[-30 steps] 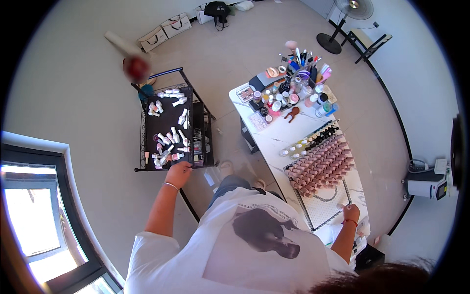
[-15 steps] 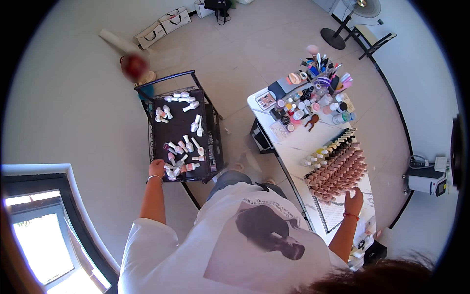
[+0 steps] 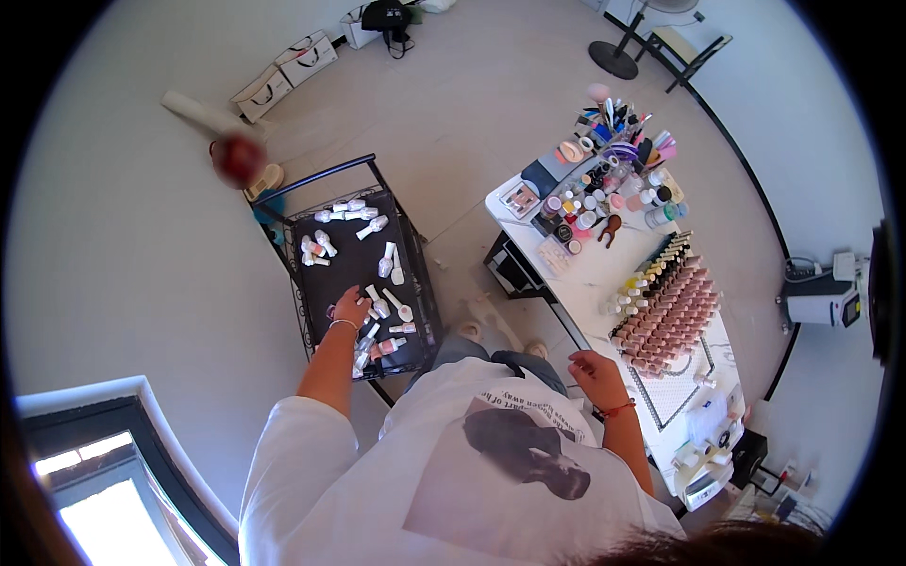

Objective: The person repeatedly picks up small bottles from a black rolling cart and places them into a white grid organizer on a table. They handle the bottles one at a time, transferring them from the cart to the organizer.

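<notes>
Black cart tray (image 3: pixel 351 262), scattered pale bottles (image 3: pixel 386 261) on it, white marbled table (image 3: pixel 598 272), rows of pinkish bottles (image 3: pixel 672 316), clustered jars (image 3: pixel 586 220)

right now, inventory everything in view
cart: 1, black, left
bottles: many, mostly white, on cart
table: 1, white, right
rowed bottles: many, pinkish, on table
jars: several, mixed, table's far end
brushes: several, mixed, behind jars
fan: 1, dark, top right
chair: 1, black-framed, beside fan
bags: 3, white, top left
backpack: 1, black, beside bags
blurred thing: 1, red, upper left
machine: 1, white, far right
window: 1, dark-framed, lower left
shirt: 1, white, lower middle
left hand: 1, bare, over cart
right hand: 1, bare, beside table
</notes>
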